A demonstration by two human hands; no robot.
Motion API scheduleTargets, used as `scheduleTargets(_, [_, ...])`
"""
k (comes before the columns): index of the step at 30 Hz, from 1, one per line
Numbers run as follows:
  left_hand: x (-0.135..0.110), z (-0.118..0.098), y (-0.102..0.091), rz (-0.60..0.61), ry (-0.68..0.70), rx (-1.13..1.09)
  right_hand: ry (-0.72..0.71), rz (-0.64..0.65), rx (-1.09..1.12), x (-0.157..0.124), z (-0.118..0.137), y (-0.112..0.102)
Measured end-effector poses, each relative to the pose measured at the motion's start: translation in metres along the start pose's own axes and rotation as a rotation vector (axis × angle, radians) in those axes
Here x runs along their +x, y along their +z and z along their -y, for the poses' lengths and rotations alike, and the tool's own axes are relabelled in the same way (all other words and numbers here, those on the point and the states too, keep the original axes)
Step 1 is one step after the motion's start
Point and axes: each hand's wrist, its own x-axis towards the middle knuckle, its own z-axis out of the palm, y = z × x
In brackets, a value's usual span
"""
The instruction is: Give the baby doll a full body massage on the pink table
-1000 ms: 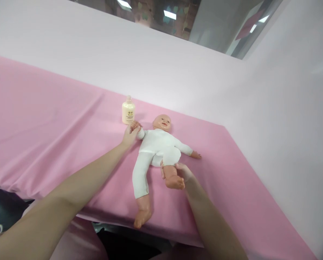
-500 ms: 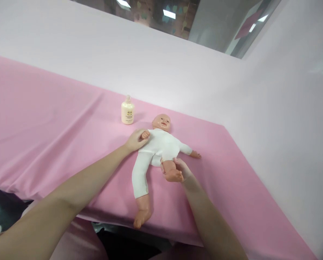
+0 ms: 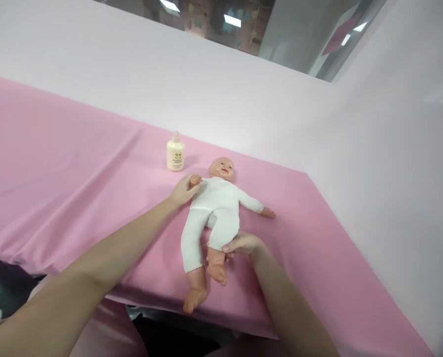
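Note:
A baby doll (image 3: pixel 218 196) with a white cloth body lies face up, its head away from me and its feet toward the near edge. My left hand (image 3: pixel 183 190) is closed around the doll's hand, close to its shoulder. Wrapped around the lower part of one doll leg is my right hand (image 3: pixel 240 244), thumb on top and fingertips showing underneath. That leg is bent slightly, its foot pointing toward me. The doll's other leg (image 3: pixel 193 248) lies stretched out, and its other arm (image 3: pixel 254 204) reaches to the right; neither is held.
A cream pump bottle (image 3: pixel 176 154) stands upright beyond my left hand. Pink cloth (image 3: pixel 76 163) covers the table, wrinkled at the left. A white wall (image 3: pixel 169 89) rises behind, with a window (image 3: pixel 221 29) above, and another wall section borders the right side.
My right hand has brought the doll's raised leg down and toward me, straightening it. My left hand, with the doll's hand, has shifted slightly left and away from the doll's chest.

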Motion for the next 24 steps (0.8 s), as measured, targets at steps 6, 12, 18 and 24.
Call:
scheduleTargets(6, [-0.001, 0.001, 0.0, -0.008, -0.006, -0.005, 0.058, 0.019, -0.124, -0.002, 0.005, 0.004])
scheduleTargets(12, [0.0, 0.0, 0.001, -0.014, -0.021, -0.011, 0.079, 0.007, -0.197, -0.003, 0.008, 0.005])
scheduleTargets(18, [0.0, 0.002, 0.001, -0.009, 0.016, -0.002, 0.067, 0.002, -0.23, -0.003, 0.007, 0.005])
scheduleTargets(24, [0.0, 0.004, 0.002, 0.003, 0.014, 0.007, 0.17, -0.042, -0.273, -0.004, 0.011, 0.006])
